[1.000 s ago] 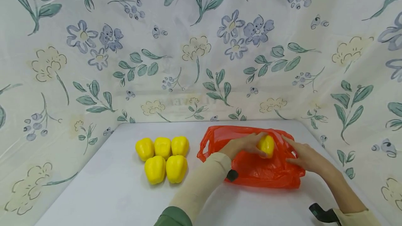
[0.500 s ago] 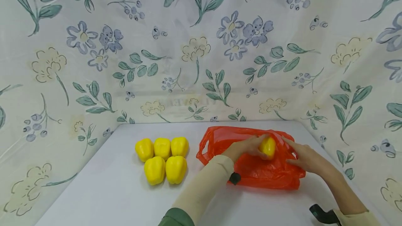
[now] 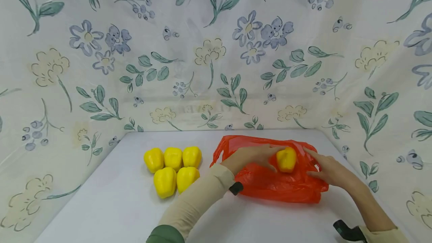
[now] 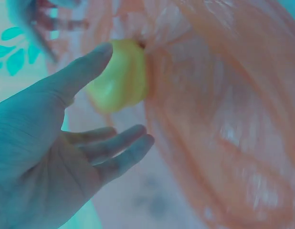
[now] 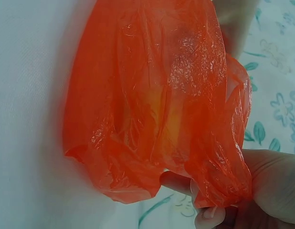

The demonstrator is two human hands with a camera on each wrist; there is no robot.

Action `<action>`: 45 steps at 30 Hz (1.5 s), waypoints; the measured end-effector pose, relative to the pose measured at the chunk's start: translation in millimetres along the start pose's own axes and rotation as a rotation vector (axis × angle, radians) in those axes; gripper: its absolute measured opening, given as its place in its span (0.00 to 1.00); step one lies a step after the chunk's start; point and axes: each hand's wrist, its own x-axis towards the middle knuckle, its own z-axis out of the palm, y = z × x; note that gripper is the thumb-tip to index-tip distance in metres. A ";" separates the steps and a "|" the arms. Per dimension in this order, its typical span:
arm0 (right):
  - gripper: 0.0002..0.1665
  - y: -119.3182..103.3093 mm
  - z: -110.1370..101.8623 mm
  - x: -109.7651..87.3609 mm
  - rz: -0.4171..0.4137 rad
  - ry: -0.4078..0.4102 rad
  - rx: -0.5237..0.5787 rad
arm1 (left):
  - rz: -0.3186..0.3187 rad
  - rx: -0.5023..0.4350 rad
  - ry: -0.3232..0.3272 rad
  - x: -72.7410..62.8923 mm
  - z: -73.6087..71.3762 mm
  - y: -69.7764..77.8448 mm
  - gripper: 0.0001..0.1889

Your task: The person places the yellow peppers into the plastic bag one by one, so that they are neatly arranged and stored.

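Observation:
A yellow bell pepper (image 3: 286, 159) lies in the mouth of a red plastic bag (image 3: 270, 188). Just to its left is my left hand (image 3: 253, 156), thumb and fingers spread. In the left wrist view, the left hand (image 4: 57, 138) has its fingers apart and a gap beside the pepper (image 4: 120, 78); whether the thumb tip touches it I cannot tell. My right hand (image 3: 329, 168) holds the bag's right edge. The right wrist view has the right hand (image 5: 276, 186) pinching the bunched bag (image 5: 152, 95), with yellow showing faintly through the plastic.
Several yellow bell peppers (image 3: 165, 182) stand in two rows left of the bag on the white table (image 3: 111, 198). My left forearm partly covers the nearest one. A floral cloth (image 3: 209, 81) hangs behind and at the sides.
My left hand has let go of the pepper and drawn back to the left. The pepper now rests in the bag on its own. My right hand stays on the bag's edge.

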 end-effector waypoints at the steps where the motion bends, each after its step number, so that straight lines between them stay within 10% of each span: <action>1: 0.48 0.2 0.0 -0.1 0.007 -0.002 0.004 | 0.004 0.053 -0.004 -7.7 -3.8 -1.8 0.43; 10: 0.48 0.5 -0.3 -0.8 0.019 -0.008 0.007 | 0.085 0.173 0.007 -83.7 -28.5 -27.7 0.48; 18: 0.49 2.3 -0.9 -1.0 0.029 -0.017 0.038 | 0.021 0.000 0.141 -156.4 -34.3 -68.0 0.46; 25: 0.49 2.1 -2.3 -2.3 0.033 -0.019 0.050 | -0.072 0.002 0.343 -203.6 -33.8 -87.0 0.39; 32: 0.49 3.3 0.0 -3.1 0.029 -0.019 0.043 | -0.143 0.019 0.402 -260.6 -23.7 -103.5 0.34; 45: 0.50 4.5 1.3 -4.6 0.016 -0.015 0.067 | -0.240 0.051 0.485 -319.4 -9.0 -151.2 0.35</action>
